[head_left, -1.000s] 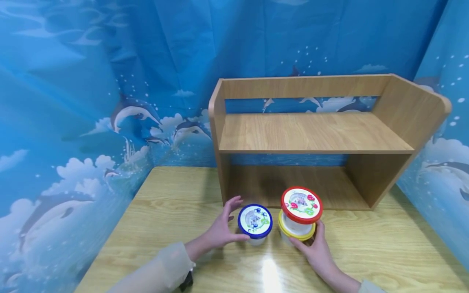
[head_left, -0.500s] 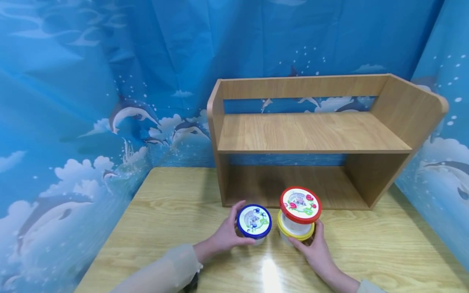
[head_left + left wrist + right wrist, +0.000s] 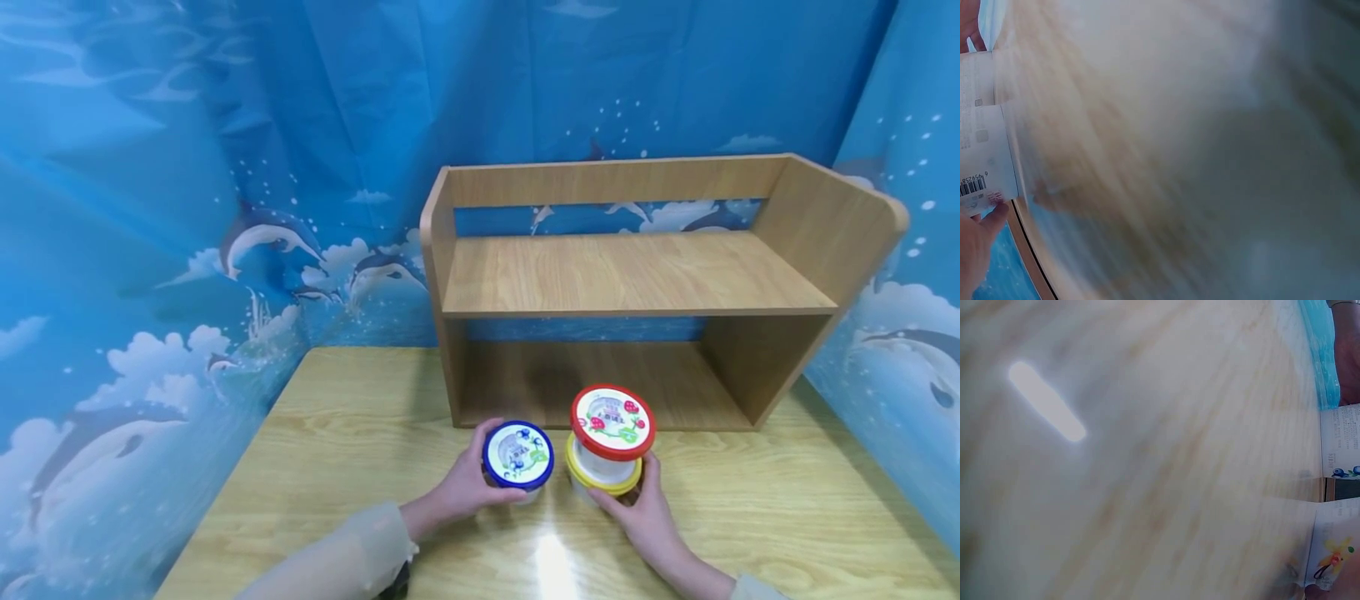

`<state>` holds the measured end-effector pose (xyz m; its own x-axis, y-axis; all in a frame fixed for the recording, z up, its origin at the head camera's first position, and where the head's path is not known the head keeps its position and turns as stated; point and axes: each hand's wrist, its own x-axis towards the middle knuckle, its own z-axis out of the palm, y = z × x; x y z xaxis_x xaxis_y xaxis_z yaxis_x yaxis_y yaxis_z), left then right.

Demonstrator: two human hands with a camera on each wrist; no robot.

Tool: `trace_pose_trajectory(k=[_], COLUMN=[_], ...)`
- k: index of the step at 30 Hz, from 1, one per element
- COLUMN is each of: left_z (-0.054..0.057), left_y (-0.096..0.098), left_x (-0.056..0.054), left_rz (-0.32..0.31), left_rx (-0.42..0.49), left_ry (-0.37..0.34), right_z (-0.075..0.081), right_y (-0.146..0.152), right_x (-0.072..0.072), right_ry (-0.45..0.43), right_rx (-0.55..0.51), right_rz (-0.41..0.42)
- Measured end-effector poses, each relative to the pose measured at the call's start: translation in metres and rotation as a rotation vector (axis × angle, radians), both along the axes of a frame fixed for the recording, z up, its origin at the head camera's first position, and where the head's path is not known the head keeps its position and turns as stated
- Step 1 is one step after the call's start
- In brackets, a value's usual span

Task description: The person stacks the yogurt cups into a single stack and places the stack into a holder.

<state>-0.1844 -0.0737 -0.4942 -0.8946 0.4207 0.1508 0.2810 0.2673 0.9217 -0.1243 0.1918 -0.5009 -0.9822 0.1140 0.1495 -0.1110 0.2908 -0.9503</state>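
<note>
In the head view, my left hand grips a small white tub with a blue lid, thumb in front and fingers at its left side. Blueberries decorate that lid. Just to its right, my right hand holds a tub with a yellow lid, low on its right side. On top of this one sits a tub with a red, strawberry-printed lid. The left wrist view catches the blue-lidded tub's barcode side at its edge. A vanilla flower marks the yellow-lidded tub in the right wrist view.
Behind the tubs stands a two-level wooden shelf with side panels. It rests on a wood-grain table. A blue dolphin-print curtain hangs at the back and sides. Light glares off the tabletop in front of the tubs.
My left hand has moved right and closed around the blue-lidded tub, which it stood spread beside earlier. The right hand keeps its hold on the stacked tubs. The head view has shifted slightly.
</note>
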Motion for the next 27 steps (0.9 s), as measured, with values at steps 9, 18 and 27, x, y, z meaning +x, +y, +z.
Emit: trace_pose_trajectory(k=[9, 18, 27], left_z=[0.009, 0.035, 0.068], left_y=[-0.002, -0.006, -0.010], left_x=[0.002, -0.002, -0.013], left_rz=[0.041, 0.033, -0.001], left_rx=[0.013, 0.087, 0.216], left_ry=[-0.036, 0.027, 0.100], right_z=[-0.001, -0.001, -0.001], right_y=[0.000, 0.000, 0.000], right_x=[0.000, 0.001, 0.001], right_ry=[-0.005, -0.003, 0.008], right_rx=[-0.003, -0.007, 0.002], right_rz=[0.003, 0.012, 0.001])
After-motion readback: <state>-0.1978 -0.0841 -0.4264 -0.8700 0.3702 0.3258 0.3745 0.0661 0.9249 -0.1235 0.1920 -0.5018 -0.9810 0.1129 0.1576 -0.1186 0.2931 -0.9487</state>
